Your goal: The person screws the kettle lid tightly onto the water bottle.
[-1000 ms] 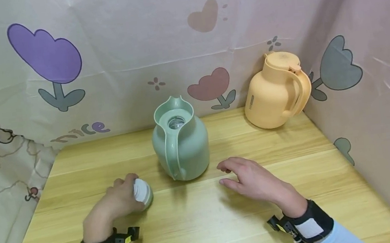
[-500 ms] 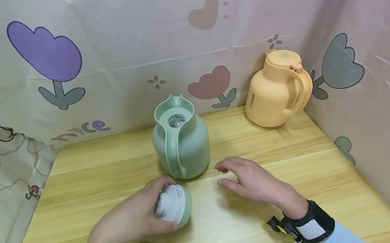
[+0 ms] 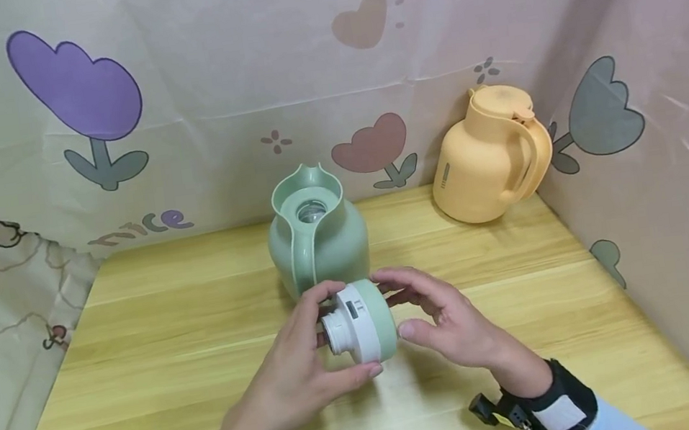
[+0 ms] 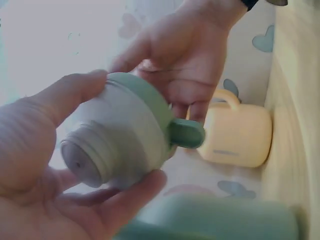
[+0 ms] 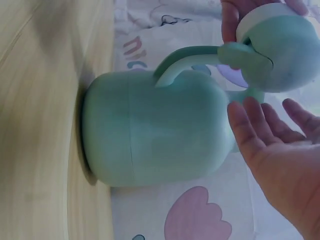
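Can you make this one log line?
left hand holds lid; right hand near lid; green jug upright, uncovered; yellow jug upright, covered

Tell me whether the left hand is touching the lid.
Touching. The left wrist view shows the left hand holding the lid, thumb and fingers on its sides.

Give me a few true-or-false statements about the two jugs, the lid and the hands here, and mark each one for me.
1. The left hand holds the green-and-white lid in its fingers. True.
2. The green jug stands upright with its top open. True.
3. The lid's narrow end points at the right hand. False: the lid's green side faces the right hand; the narrow end points the other way.
4. The yellow jug has its top covered. True.
5. The yellow jug is closer to the person than the green one. False: it stands farther back.
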{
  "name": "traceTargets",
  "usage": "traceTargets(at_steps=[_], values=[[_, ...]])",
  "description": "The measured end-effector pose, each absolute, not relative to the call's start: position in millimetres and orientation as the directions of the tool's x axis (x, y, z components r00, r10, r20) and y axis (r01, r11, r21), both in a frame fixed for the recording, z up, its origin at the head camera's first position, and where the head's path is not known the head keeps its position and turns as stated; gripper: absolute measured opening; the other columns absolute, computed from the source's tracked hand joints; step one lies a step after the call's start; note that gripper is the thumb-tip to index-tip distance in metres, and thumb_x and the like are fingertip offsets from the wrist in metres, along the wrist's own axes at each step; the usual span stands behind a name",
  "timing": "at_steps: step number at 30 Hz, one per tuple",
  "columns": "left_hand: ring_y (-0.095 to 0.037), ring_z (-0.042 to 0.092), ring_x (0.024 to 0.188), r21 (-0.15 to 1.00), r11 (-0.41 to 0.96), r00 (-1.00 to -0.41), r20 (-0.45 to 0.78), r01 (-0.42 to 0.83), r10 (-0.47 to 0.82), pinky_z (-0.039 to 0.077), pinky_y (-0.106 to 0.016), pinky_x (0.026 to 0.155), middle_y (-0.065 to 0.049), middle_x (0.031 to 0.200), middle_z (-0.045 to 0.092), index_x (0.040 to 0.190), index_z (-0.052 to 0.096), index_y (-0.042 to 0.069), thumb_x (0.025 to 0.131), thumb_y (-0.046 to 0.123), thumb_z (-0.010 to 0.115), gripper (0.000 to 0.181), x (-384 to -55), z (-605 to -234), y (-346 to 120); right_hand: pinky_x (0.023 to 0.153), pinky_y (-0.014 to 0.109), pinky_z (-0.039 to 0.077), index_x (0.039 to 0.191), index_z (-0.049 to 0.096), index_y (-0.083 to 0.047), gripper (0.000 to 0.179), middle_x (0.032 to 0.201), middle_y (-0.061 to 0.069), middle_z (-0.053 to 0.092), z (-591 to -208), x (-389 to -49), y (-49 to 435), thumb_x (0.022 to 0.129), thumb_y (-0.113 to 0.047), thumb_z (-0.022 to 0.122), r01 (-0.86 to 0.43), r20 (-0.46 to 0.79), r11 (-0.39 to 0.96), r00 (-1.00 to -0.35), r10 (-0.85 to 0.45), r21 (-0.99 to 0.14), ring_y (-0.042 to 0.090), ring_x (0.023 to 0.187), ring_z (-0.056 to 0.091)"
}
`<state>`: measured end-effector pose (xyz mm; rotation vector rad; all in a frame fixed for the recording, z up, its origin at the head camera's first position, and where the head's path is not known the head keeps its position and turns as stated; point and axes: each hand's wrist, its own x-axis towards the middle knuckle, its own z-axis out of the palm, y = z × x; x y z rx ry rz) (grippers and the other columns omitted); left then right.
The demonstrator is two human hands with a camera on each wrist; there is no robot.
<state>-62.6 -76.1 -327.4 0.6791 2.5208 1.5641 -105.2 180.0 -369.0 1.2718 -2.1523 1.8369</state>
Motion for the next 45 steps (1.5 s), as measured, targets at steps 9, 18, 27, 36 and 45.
traceTargets(at_steps=[9, 18, 27, 36, 45], values=[[-0.02, 0.057, 0.122, 0.878, 0.275, -0.867, 0.252, 0.392, 0.43, 0.059, -0.035, 0.097, -0.004, 0.143, 0.049, 0.152, 0.035, 0.015, 0.08, 0.02, 0.094, 0.093, -64.6, -329.5, -65.0, 0.115, 0.033, 0.045, 0.161, 0.026, 0.006, 0.089, 0.155, 0.009, 0.05, -367.5, -103.6, 181.2, 0.094, -0.014, 0.08, -0.542, 0.5, -0.126, -0.628, -0.596, -0.831, 0.018, 0.14, 0.052], [-0.016, 0.061, 0.101, 0.706, 0.463, -0.839, 0.504, 0.536, 0.203, 0.059, -0.027, 0.082, -0.009, 0.12, 0.06, 0.14, 0.052, 0.004, 0.083, 0.024, 0.091, 0.072, -72.0, -326.4, -68.4, 0.103, 0.03, 0.052, 0.156, 0.035, 0.009, 0.09, 0.143, 0.009, 0.056, -352.4, -117.1, 182.6, 0.081, -0.003, 0.083, -0.586, 0.547, -0.059, -0.709, -0.444, -0.808, 0.019, 0.126, 0.057], [-0.025, 0.062, 0.111, 0.931, 0.31, -0.978, 0.206, 0.194, -0.007, 0.053, -0.045, 0.098, -0.011, 0.121, 0.065, 0.133, 0.052, 0.008, 0.101, 0.03, 0.074, 0.044, -107.0, -339.3, -75.8, 0.099, 0.029, 0.052, 0.16, 0.04, -0.007, 0.088, 0.147, 0.016, 0.052, -279.6, -179.3, 179.5, 0.081, -0.002, 0.08, -0.649, 0.532, 0.172, -0.724, -0.438, -0.741, 0.029, 0.123, 0.055], [-0.016, 0.053, 0.061, 0.949, 0.054, -0.949, 0.307, 0.311, 0.069, 0.048, -0.027, 0.061, -0.006, 0.068, 0.054, 0.089, 0.055, 0.007, 0.111, 0.024, 0.057, 0.028, -126.2, -357.0, -55.8, 0.104, 0.045, 0.048, 0.158, 0.043, -0.016, 0.081, 0.146, 0.004, 0.054, -223.8, -229.3, 138.7, 0.089, -0.028, 0.085, -0.627, 0.335, 0.42, -0.741, -0.582, -0.656, 0.025, 0.123, 0.056], [-0.015, 0.049, 0.056, 0.94, 0.088, -0.944, 0.325, 0.329, 0.066, 0.043, -0.026, 0.055, -0.003, 0.065, 0.05, 0.087, 0.054, 0.01, 0.11, 0.026, 0.058, 0.028, -127.6, -356.7, -57.4, 0.095, 0.042, 0.047, 0.156, 0.049, -0.021, 0.08, 0.143, 0.005, 0.055, -219.2, -255.0, 115.9, 0.087, -0.039, 0.083, -0.67, 0.167, 0.554, -0.698, -0.696, -0.493, 0.022, 0.117, 0.054]])
